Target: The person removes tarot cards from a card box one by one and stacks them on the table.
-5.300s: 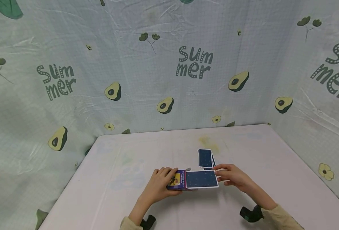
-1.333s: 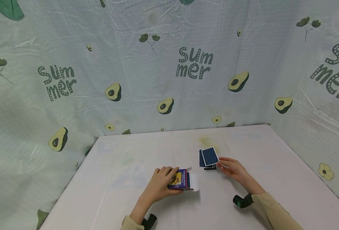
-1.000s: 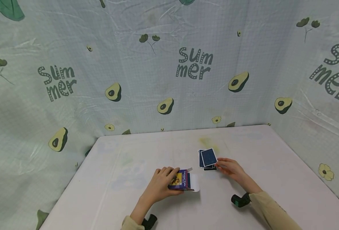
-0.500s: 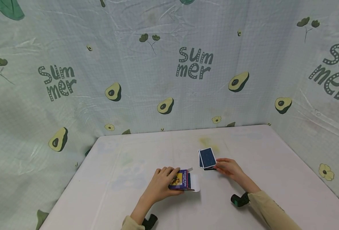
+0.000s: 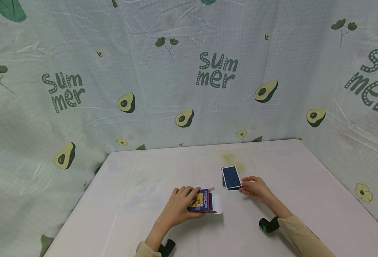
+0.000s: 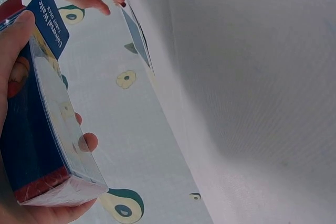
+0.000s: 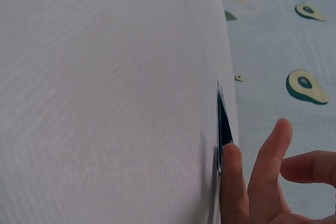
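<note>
My left hand [image 5: 175,210] grips a purple and yellow tarot deck box [image 5: 204,200] above the table, thumb on the near side. The box's open end faces right, its white flap [image 5: 218,205] hanging out and a dark card edge showing inside. In the left wrist view, the box [image 6: 31,124] reads "Universal Waite". Beyond it, a small pile of blue-backed cards [image 5: 231,177] lies on the table, slightly fanned. At the pile's right edge is my right hand [image 5: 256,188]. In the right wrist view, a fingertip touches the cards [image 7: 224,127], while the other fingers stand apart.
A white cloth-covered table [image 5: 150,185] carries everything, with a faint yellow stain behind the cards. A pale curtain [image 5: 157,89] printed with avocados rises behind and at both sides. Black wrist cameras [image 5: 268,225] sit on both forearms.
Over the last seconds, a wide card stack left the box's mouth and came onto the pile. Since half a second ago, the top cards have settled flat and my right fingers have loosened.
</note>
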The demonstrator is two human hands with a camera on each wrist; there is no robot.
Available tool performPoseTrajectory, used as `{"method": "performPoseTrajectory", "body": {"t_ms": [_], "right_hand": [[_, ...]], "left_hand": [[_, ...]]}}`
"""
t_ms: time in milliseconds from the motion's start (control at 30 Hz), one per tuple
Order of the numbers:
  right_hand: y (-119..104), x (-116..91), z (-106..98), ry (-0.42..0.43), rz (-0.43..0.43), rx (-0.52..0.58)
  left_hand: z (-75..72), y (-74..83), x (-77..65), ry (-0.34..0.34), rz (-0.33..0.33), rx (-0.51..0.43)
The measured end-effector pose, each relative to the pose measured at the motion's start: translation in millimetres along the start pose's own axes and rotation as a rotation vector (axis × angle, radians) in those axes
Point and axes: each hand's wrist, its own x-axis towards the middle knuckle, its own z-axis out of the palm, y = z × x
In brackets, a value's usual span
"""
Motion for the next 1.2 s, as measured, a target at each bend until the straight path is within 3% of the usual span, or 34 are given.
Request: {"method": "performPoseTrajectory", "body": {"t_ms": [833,1200], "right_hand": [[-3.2,-13.5,4.7,-0.005,-0.069,-0.108],[-5.9,-33.6,8.2,-0.106,-0.177,-0.190]], "left_hand": [[-1.5,-2.2,0.7,-0.003,-0.001,0.008],[0.3,-1.9,1.3,-0.006,0.001,0.013]]}}
